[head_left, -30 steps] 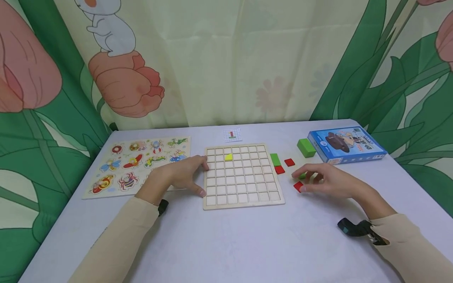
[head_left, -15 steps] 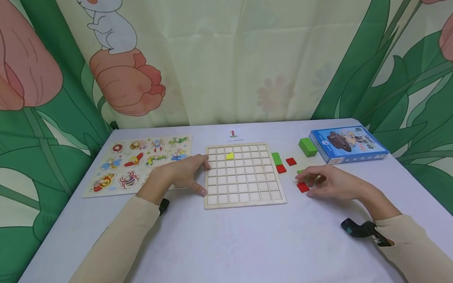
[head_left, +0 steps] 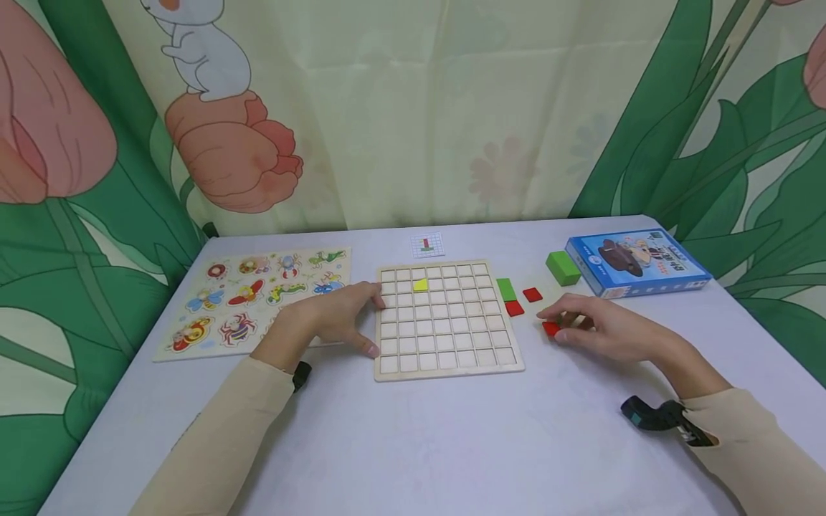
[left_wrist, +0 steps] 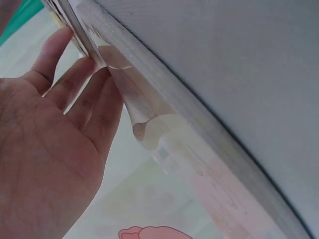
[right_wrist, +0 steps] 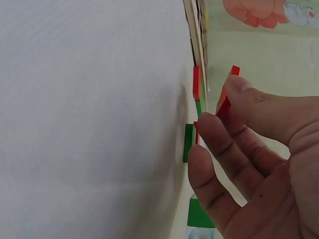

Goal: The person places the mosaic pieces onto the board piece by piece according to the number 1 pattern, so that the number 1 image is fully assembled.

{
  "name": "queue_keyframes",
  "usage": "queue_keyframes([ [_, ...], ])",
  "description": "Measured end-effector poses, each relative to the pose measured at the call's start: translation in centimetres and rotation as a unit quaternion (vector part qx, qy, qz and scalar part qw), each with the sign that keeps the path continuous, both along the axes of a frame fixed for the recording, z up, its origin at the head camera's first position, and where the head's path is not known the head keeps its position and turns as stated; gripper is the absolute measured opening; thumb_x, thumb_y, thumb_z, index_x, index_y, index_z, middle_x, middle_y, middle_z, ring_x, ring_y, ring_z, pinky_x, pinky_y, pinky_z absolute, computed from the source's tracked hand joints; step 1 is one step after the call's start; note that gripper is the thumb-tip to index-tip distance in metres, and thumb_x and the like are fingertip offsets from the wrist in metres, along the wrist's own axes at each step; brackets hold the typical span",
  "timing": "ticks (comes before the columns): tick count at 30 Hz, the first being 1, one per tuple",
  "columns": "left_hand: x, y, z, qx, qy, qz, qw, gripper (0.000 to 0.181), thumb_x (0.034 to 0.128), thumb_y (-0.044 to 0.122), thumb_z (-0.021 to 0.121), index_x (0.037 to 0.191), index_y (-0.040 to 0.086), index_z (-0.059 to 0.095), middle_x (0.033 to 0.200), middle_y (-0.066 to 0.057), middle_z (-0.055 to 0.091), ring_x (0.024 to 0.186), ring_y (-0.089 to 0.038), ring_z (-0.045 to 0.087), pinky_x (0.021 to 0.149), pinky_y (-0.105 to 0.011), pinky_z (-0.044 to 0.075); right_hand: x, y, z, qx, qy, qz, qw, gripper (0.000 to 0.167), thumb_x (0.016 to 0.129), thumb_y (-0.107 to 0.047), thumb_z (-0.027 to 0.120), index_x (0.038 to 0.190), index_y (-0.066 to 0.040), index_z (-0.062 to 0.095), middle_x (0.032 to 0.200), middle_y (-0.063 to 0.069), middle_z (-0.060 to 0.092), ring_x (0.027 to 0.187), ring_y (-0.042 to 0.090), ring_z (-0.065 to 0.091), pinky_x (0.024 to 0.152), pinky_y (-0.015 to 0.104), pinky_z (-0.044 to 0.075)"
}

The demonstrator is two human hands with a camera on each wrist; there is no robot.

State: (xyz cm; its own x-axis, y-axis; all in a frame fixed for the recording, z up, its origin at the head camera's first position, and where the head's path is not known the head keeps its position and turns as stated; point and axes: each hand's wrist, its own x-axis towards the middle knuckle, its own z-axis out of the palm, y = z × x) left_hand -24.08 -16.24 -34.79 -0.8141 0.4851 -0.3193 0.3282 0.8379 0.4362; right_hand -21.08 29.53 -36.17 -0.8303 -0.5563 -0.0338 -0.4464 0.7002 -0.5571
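The right hand [head_left: 603, 328] pinches a red square tile [head_left: 551, 328] between thumb and fingers, to the right of the wooden grid board [head_left: 448, 372]. In the right wrist view this tile [right_wrist: 228, 92] stands tilted under the thumb of the hand [right_wrist: 264, 149]. At the board's left edge, the left hand [head_left: 332, 315] touches the frame with spread thumb and fingers; the left wrist view shows the palm and fingertips of this hand [left_wrist: 55, 144] against the edge. One yellow tile [head_left: 420, 285] lies in the board's upper left part.
Beside the board lie a green tile [head_left: 506, 289] and red tiles [head_left: 514, 308] [head_left: 532, 294]. Farther right are a green block [head_left: 563, 268] and a blue box [head_left: 639, 262]. Behind the board is a small pattern card [head_left: 427, 245]; an insect picture board [head_left: 222, 292] lies at left.
The right hand's fingers have closed on the red tile and lifted it off the table. The left hand has stayed at the board's edge. The head view has shifted slightly.
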Motion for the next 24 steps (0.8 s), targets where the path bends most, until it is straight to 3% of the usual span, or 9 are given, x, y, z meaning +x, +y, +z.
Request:
queue_keyframes([
  [4,0.4,-0.2,-0.1,-0.002,0.001,0.004,1.0,0.078,0.0699,0.043,0.095,0.13,0.018,0.052,0.156,-0.006,0.042,0.143,-0.022,0.04,0.12,-0.044,0.032,-0.4,-0.7,0.4,-0.016,0.016,0.004,0.9997,0.032,0.098,-0.02,0.071,0.13,-0.021,0.068,0.121,-0.007,0.066,0.105,0.014,0.06,0.086,0.026,0.055],
  [13,0.1,0.3,0.0,-0.009,-0.007,0.017,0.9998,0.078,0.0697,0.042,0.096,0.13,0.019,0.052,0.159,-0.005,0.039,0.145,-0.021,0.038,0.121,-0.043,0.031,-2.1,-1.8,0.9,-0.097,0.083,0.036,0.9912,0.033,0.096,-0.007,0.072,0.128,-0.014,0.069,0.116,-0.004,0.067,0.093,0.009,0.063,0.074,0.024,0.056],
  [19,0.1,0.2,-0.1,-0.015,-0.005,0.021,0.9997,0.078,0.0694,0.042,0.096,0.13,0.021,0.052,0.155,-0.004,0.043,0.142,-0.02,0.04,0.12,-0.043,0.032,-3.2,-2.9,1.0,-0.133,0.069,0.041,0.9878,0.029,0.098,-0.007,0.069,0.127,-0.011,0.066,0.12,0.005,0.066,0.093,0.017,0.069,0.072,0.025,0.057],
  [24,-0.1,0.3,-0.3,-0.013,0.003,0.018,0.9998,0.079,0.0691,0.043,0.096,0.131,0.02,0.052,0.16,-0.006,0.039,0.145,-0.022,0.038,0.121,-0.044,0.031,-3.9,-3.6,0.8,-0.125,0.071,0.034,0.9891,0.024,0.099,-0.009,0.069,0.123,-0.006,0.068,0.119,0.009,0.068,0.095,0.016,0.068,0.076,0.024,0.058],
])
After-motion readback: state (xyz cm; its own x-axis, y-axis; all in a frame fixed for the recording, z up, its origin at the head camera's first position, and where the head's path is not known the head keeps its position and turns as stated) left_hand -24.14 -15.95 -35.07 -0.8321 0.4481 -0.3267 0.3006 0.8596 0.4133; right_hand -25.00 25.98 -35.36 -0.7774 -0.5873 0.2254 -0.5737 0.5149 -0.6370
